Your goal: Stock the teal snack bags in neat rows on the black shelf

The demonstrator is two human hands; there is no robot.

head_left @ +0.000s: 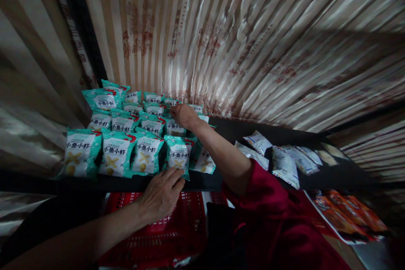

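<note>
Several teal and white snack packets [117, 152] stand in rows on a dark shelf [202, 180]. My left hand [162, 194] rests at the shelf's front edge, fingers bent, its fingertips touching the bottom of a front-row packet [179, 154]. My right hand [184, 115] reaches deep into the rows, fingers curled round the top of a back packet [173, 127]. The right arm comes out of a dark red sleeve [268, 202].
White flat packets [284, 164] lie on the shelf's right part. A red plastic basket [171, 228] sits below the shelf in front of me. Orange packets [348, 215] lie lower right. A striped, shiny curtain [253, 42] hangs behind the shelf.
</note>
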